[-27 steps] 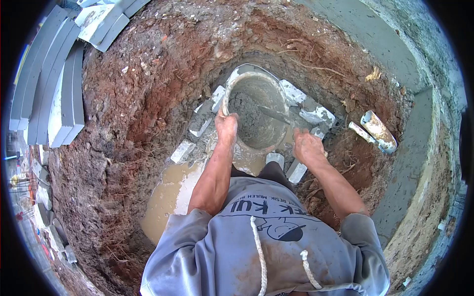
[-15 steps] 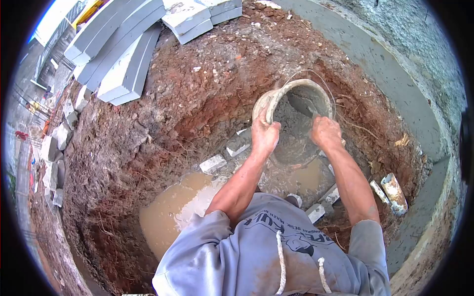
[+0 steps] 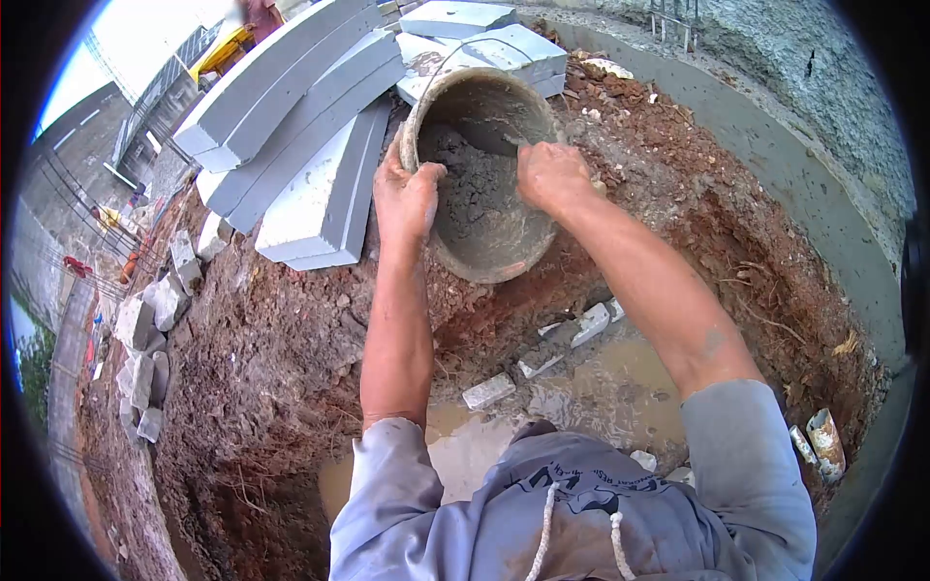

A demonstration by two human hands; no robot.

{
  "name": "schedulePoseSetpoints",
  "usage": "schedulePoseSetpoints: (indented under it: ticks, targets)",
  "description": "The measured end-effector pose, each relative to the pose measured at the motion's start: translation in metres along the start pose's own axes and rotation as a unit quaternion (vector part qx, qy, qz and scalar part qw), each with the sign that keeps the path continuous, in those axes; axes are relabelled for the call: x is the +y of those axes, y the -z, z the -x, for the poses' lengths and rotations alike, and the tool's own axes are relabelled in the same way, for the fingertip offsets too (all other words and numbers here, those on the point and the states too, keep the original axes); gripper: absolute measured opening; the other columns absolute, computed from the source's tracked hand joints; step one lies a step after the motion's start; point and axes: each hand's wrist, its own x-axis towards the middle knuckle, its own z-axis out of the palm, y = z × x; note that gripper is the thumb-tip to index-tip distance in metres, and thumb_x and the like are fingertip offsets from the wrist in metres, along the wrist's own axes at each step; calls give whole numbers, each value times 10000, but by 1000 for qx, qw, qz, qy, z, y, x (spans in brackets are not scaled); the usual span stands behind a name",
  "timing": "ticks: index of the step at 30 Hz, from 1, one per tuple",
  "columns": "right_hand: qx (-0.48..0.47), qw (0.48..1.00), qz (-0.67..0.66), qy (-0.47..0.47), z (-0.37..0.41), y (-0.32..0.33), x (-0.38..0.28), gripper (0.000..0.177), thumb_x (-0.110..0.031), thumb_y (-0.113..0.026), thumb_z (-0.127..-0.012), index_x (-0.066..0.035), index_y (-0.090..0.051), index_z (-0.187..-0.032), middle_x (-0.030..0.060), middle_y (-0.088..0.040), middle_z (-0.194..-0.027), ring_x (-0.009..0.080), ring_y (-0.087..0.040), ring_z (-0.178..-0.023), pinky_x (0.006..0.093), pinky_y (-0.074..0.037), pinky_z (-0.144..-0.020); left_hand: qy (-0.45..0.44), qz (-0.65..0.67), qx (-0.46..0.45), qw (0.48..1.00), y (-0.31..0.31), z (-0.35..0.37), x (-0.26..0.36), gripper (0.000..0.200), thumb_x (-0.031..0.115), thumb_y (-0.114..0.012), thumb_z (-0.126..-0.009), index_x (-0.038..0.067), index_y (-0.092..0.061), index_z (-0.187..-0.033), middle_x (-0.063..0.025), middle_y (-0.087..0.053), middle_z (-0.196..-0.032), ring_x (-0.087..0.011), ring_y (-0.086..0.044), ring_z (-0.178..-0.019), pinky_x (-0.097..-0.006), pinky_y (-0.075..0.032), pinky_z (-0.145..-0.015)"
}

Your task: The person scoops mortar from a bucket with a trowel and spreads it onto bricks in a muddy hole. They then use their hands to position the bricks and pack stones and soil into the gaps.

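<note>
A mortar-caked bucket [image 3: 489, 247] is tilted with its mouth facing me, over the earth bank in front of the light blocks. Wet grey mortar [image 3: 472, 182] lies inside it. My left hand [image 3: 405, 198] is closed on the bucket's left rim, thumb over the edge. My right hand [image 3: 557, 176] is closed in a fist at the right side of the mouth, round the handle of a trowel. The trowel's dark blade [image 3: 496, 141] reaches into the bucket, partly hidden in shadow; the handle is covered by my fingers. A thin wire handle arches above the rim.
Large light-grey blocks [image 3: 315, 208] are stacked at the upper left, more behind the bucket. Below lies a trench with muddy water [image 3: 620, 387] and broken block pieces [image 3: 489, 391]. A grey wall [image 3: 765, 155] curves along the right. Rubble lines the left; a person [image 3: 262, 17] stands far back.
The bucket has risen from over the trench up and left towards the block stack, both hands moving with it. My view has shifted, showing more of the blocks.
</note>
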Motion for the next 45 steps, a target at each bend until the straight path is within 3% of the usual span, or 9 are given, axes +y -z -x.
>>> schedulePoseSetpoints:
  ticks: [9, 14, 16, 22, 26, 28, 39, 43, 45]
  targets:
    - [-94, 994, 38, 34, -121, -64, -81, 253, -127, -543, -871, -95, -711, -1057, 86, -713, -1029, 227, -678, -999, 347, -550, -821, 113, -47, -19, 992, 52, -104, -108, 483, 5, -516, -667, -36, -621, -1137, -114, -702, -977, -201, -657, -901, -294, -491, -818]
    - [-28, 974, 180, 136, -152, -32, -84, 182, -148, -604, -811, -125, -744, -924, 77, -724, -902, 220, -704, -880, 342, -558, -710, -4, -72, -22, 997, 24, -94, -111, 507, 66, -556, -690, -11, -612, -1187, -76, -657, -865, -133, -573, -747, -268, -471, -704]
    - [-29, 952, 232, 196, -135, -25, -86, 174, -164, -623, -787, -129, -746, -904, 91, -717, -869, 231, -704, -844, 341, -553, -681, 12, -29, -57, 998, 30, -94, -114, 551, 51, -531, -688, 18, -586, -1235, -176, -675, -1037, -250, -646, -972, -331, -476, -881]
    - [-15, 888, 320, 330, -115, -22, -104, 180, -179, -639, -756, -114, -747, -884, 121, -692, -880, 296, -683, -860, 429, -534, -657, -38, -73, -109, 991, 45, -95, -127, 593, 71, -542, -672, -13, -560, -1259, -213, -605, -1216, -320, -583, -1147, -366, -430, -979]
    - [-42, 869, 333, 365, -92, -33, -113, 150, -169, -615, -765, -117, -742, -826, 111, -669, -838, 260, -672, -829, 411, -538, -623, -34, 16, -97, 995, 47, -95, -123, 473, 63, -540, -679, -47, -613, -1134, -75, -674, -963, -137, -586, -803, -273, -476, -738]
    - [-121, 889, 266, 352, -78, -57, -103, 190, -174, -621, -767, -84, -719, -903, 135, -664, -861, 246, -671, -855, 380, -540, -632, -26, 68, -98, 993, 49, -106, -135, 437, 35, -540, -675, -42, -637, -1094, -72, -676, -941, -135, -593, -788, -267, -479, -735]
    - [67, 919, 358, 150, -125, -66, -71, 302, -133, -640, -790, -3, -625, -1063, 155, -618, -935, 263, -648, -815, 384, -539, -597, -11, 24, -80, 996, 20, -88, -129, 449, 49, -605, -703, -38, -630, -1142, -66, -677, -940, -119, -594, -807, -239, -459, -746]
    - [-193, 919, 333, 83, -110, -84, -73, 302, -105, -704, -749, -93, -710, -1050, 78, -680, -1049, 274, -681, -974, 433, -590, -688, -1, 8, -77, 997, 28, -82, -117, 463, 62, -603, -685, -54, -629, -1133, -81, -676, -923, -155, -599, -804, -272, -470, -774]
    - [-198, 935, 278, 100, -104, -95, -69, 299, -96, -688, -759, -93, -707, -1058, 88, -689, -1049, 270, -685, -965, 416, -590, -703, -19, 7, -81, 997, 39, -88, -128, 455, 64, -609, -689, -50, -632, -1129, -79, -676, -919, -152, -599, -807, -274, -472, -775]
